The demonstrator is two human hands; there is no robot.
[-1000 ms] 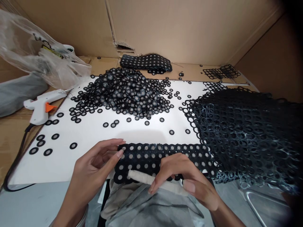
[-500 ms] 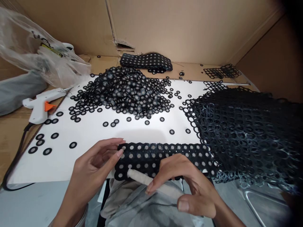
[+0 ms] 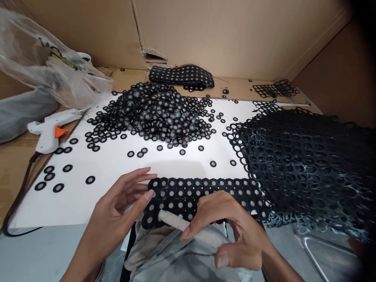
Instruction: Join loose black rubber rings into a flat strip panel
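Note:
A strip of joined black rings with pale round centres (image 3: pixel 182 183) lies along the front edge of the white board. My left hand (image 3: pixel 117 205) grips the strip's left end, thumb on top and the other fingers curled behind it, with the index finger raised. My right hand (image 3: pixel 232 223) holds a white, wrapped-looking stick (image 3: pixel 176 220) between thumb and fingers. The stick's blunt tip rests over or just above the lower left rings; whether it touches is unclear. My right hand hides part of the strip and stick.
A heap of loose black rings (image 3: pixel 158 113) covers the middle of the white board (image 3: pixel 117 168). Black ring netting (image 3: pixel 302 164) is piled at right. A white glue gun (image 3: pixel 49 133) lies at left beside a plastic bag (image 3: pixel 79 78). Another ringed strip (image 3: pixel 182 74) lies folded behind.
My left index finger has lifted slightly off the strip, and the strip's left end has tilted a little. My right thumb has shifted slightly left; the stick stays nearly in place.

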